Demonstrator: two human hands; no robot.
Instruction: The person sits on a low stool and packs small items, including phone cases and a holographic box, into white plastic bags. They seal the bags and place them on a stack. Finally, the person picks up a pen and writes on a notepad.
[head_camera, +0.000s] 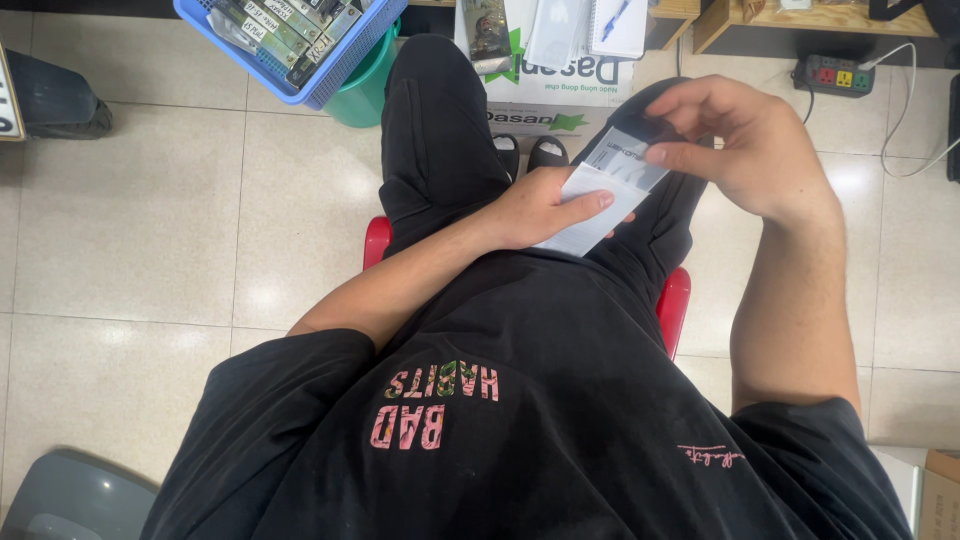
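I sit on a red stool (673, 305) in black clothes, looking down at my lap. My left hand (545, 208) grips a small white flat packet (590, 215) from below, thumb along its top edge. My right hand (735, 140) pinches a grey and black card-like insert (625, 158) at the packet's upper end, fingertips on its edge. The insert sits partly inside the white packet. Both hands hover over my right thigh.
A blue basket (300, 45) of boxed items rests on a green bin (365, 85) ahead left. A cardboard box (560, 90) with packets and a notebook stands beyond my feet. A power strip (835, 75) with cables lies on the tiled floor at right. A grey bin (70, 495) is at lower left.
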